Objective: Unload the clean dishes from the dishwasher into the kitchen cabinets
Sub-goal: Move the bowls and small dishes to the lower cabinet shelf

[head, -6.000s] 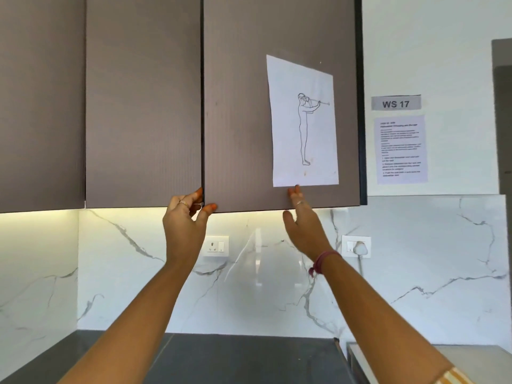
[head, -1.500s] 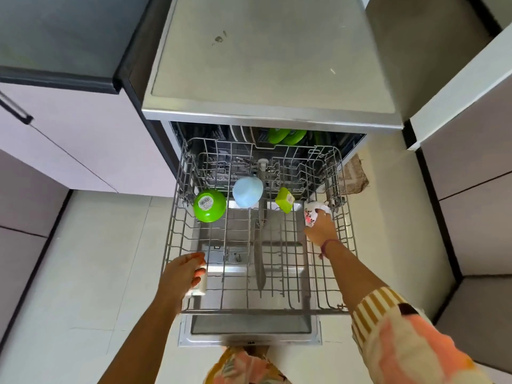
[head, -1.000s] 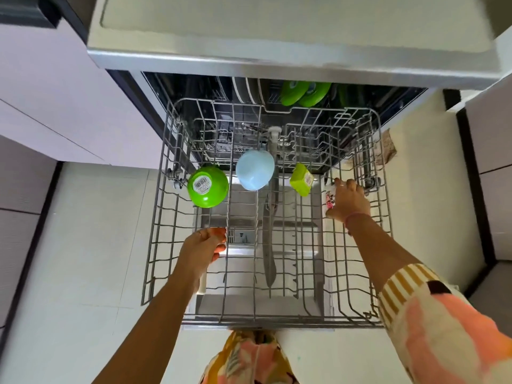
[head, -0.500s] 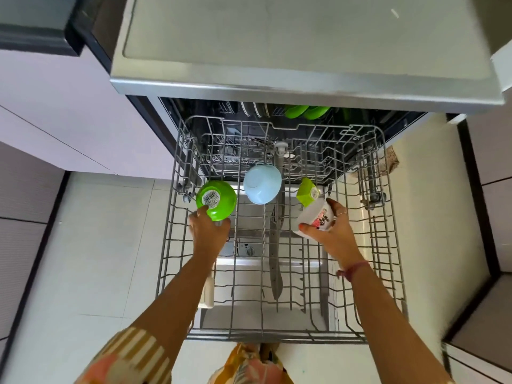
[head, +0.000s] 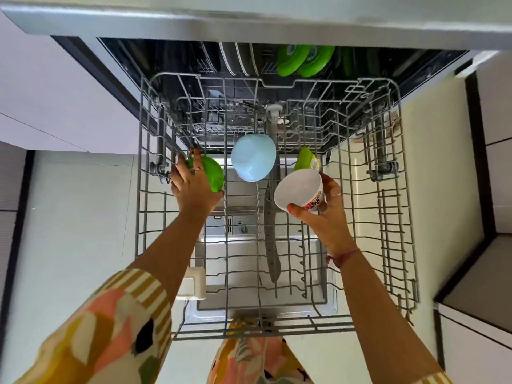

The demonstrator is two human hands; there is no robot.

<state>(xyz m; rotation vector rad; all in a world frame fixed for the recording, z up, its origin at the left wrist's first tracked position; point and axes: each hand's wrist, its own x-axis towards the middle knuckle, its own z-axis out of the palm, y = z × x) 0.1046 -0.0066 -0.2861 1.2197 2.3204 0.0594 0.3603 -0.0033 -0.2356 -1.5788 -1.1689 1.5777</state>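
Observation:
The dishwasher's upper wire rack [head: 388, 245] is pulled out below me. My left hand [head: 194, 184] is wrapped over a green bowl [head: 216, 173] at the rack's left, covering most of it. My right hand [head: 327, 212] holds a white bowl with a red floral pattern [head: 299, 189] tilted above the rack, its mouth turned toward me. A light blue bowl [head: 253, 157] lies upside down in the rack's middle. Just behind the white bowl, a small green cup [head: 306, 159] shows partly.
White plates [head: 241, 60] and green plates [head: 302, 60] stand in the lower rack inside the dishwasher. The steel countertop edge [head: 249, 20] overhangs above. The open dishwasher door [head: 249, 253] lies under the rack. Cabinet fronts [head: 493, 134] flank the right side.
My right hand has lifted the white bowl clear of the rack and turned its mouth up. My left hand has closed over the green bowl. The view moved closer.

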